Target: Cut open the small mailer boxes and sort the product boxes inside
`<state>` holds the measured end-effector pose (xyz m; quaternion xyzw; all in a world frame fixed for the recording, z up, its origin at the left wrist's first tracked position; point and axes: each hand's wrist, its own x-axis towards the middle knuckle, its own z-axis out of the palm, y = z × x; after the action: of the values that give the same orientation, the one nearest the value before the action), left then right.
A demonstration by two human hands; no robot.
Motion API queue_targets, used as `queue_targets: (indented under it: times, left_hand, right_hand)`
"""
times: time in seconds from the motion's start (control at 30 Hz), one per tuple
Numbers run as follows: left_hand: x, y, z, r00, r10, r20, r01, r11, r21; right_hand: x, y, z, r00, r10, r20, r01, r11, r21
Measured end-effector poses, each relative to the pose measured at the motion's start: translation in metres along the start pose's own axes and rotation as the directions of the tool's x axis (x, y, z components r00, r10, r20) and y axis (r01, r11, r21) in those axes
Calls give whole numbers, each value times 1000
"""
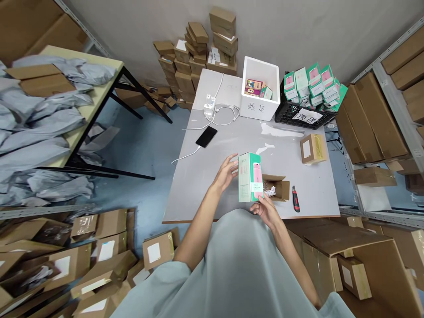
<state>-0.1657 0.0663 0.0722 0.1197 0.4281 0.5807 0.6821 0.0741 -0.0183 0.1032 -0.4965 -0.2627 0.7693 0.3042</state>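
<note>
A green and white product box (245, 179) with a pink bottle printed on it stands upright above the table's front part. My right hand (266, 210) grips its lower right corner, thumb on the printed face. Beside its left face is my left hand (227, 172), fingers spread; any contact there is hard to make out. Just behind and right of the product box lies an opened brown carton (280, 187) with crumpled clear and white packing inside. A red and black box cutter (295, 199) rests to the right of that carton.
On the grey table (185, 194) are a phone (206, 137) on a white cable, a power strip (210, 107) and a taped carton (313, 149). A white bin (260, 108) and a black crate (288, 115) of similar boxes stand behind. Cartons and a parcel-laden table (112, 66) surround it.
</note>
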Motion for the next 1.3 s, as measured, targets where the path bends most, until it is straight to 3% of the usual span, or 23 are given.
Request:
queue_targets:
  times: [0.1,0.27,0.33,0.4,0.47,0.53,0.7,0.77,0.8,0.87,0.93,1.0,1.13,1.23,1.3]
  left_hand:
    - [-2,-10,4,996,-42,84,52,991,-124]
    - [-3,-14,12,998,-21,54,28,989,-143]
    - [-2,-11,12,1000,-25,6,25,997,-75]
    - [0,-9,12,997,-16,-77,17,1000,7]
    - [1,-8,13,985,23,-170,-9,996,84]
    - [2,-9,16,966,97,-238,-62,986,153]
    - [-2,-17,30,922,291,-256,-215,934,286]
    - [-5,-17,33,917,327,-229,-246,915,319]
    - [-7,-16,33,918,331,-218,-251,911,327]
    - [-11,-11,30,930,306,-205,-235,922,308]
    - [-13,-4,24,946,255,-198,-203,947,250]
    - [-14,2,19,957,230,-178,-192,959,208]
    - [-15,3,17,992,121,-38,-116,987,114]
    - [-17,-2,22,995,48,84,-47,999,-19]
    - [-17,-5,26,993,53,103,-48,998,-48]
  right_hand:
    - [-2,9,2,999,39,37,-42,996,76]
    - [-2,11,1,997,55,60,-59,996,68]
    - [-1,5,0,1000,3,-7,-3,1000,-27]
    - [-1,-2,-2,984,-126,-128,102,978,-181]
    - [-1,-8,-1,929,-293,-225,197,908,-370]
    - [-2,-11,0,874,-425,-237,237,797,-556]
    - [-1,-7,6,817,-570,-89,248,487,-837]
    - [1,-7,7,794,-602,-77,271,466,-843]
    - [2,-7,7,793,-601,-97,282,505,-816]
    - [2,-11,4,836,-524,-162,293,676,-676]
    - [0,-15,0,919,-349,-181,250,874,-417]
    - [-4,-18,-5,976,-179,-124,162,977,-138]
    - [-12,-12,-10,1000,-1,-18,5,982,190]
    - [-14,-3,-7,995,97,36,-103,956,274]
    - [-15,0,-6,990,132,59,-143,948,284]
